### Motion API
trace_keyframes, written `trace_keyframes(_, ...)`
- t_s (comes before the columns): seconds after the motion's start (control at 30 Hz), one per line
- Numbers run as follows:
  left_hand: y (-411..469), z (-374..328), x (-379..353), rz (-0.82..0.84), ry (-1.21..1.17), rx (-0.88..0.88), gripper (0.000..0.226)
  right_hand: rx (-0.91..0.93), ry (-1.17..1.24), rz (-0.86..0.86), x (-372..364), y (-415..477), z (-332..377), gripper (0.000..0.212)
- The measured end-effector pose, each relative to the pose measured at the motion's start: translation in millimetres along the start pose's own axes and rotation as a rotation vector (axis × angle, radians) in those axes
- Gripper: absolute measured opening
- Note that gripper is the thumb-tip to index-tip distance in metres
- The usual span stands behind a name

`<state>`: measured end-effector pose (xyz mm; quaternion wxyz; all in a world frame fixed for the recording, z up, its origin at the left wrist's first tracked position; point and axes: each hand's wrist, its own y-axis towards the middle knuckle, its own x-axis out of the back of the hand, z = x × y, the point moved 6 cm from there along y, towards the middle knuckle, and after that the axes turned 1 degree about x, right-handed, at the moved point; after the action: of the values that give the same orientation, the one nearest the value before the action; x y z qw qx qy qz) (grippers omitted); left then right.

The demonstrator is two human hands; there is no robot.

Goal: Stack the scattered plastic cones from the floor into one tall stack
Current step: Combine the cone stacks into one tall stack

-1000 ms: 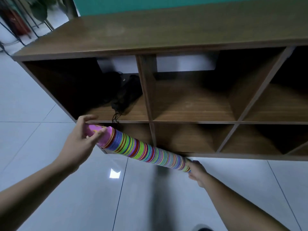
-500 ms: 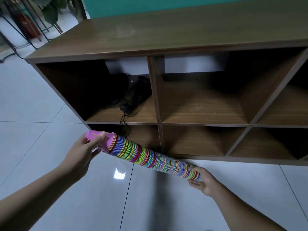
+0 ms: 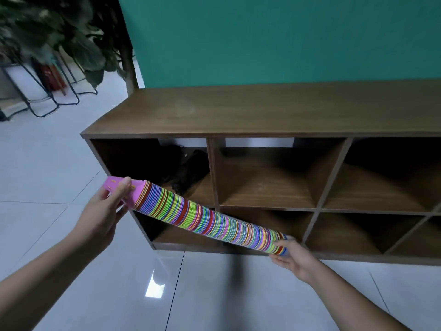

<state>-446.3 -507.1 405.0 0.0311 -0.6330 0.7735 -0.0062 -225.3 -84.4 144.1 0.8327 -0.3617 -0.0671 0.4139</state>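
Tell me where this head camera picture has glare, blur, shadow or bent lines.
Head view: a bright glare patch sits on the glossy floor near the bottom. The plant at top left is smeared by blur. The shelf edges bow from the wide lens, and its cubbies are deep in shadow. The cone stack looks fairly sharp.

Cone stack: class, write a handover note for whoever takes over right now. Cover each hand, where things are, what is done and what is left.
Left hand: grips the pink cone at the stack's upper end.
Right hand: holds the stack's lower end.
Stack: one long, many-coloured column, held slanted in the air in front of the shelf, touching neither it nor the floor.
Done: the cones are nested into one stack; no loose cones are in view.
Left: probably set the stack down and check the floor outside this view for strays.
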Motion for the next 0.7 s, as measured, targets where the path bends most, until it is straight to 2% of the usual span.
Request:
trace_keyframes(0.1, -17, -44, -10, 0.027, -0.036, -0.060, 0.049, 0.078, -0.048, -0.008, 10, -40, 56, 0.050)
trace_keyframes(0.27, -41, -110, -28, 0.105, -0.052, -0.157, 0.016, 0.254, -0.104, -0.066, 25, -119, 142, 0.048)
trace_keyframes(0.37, -49, -140, -34, 0.114, -0.077, -0.190, 0.010, 0.387, -0.130, -0.100, 35, -171, 188, 0.042)
trace_keyframes(0.53, -50, -171, -44, 0.205, -0.261, -0.182, 0.033, 0.572, -0.194, -0.149, 48, -247, 262, 0.036)
trace_keyframes(0.7, -25, -184, -52, 0.166, -0.323, -0.171, 0.053, 0.714, -0.265, -0.213, 43, -285, 323, 0.038)
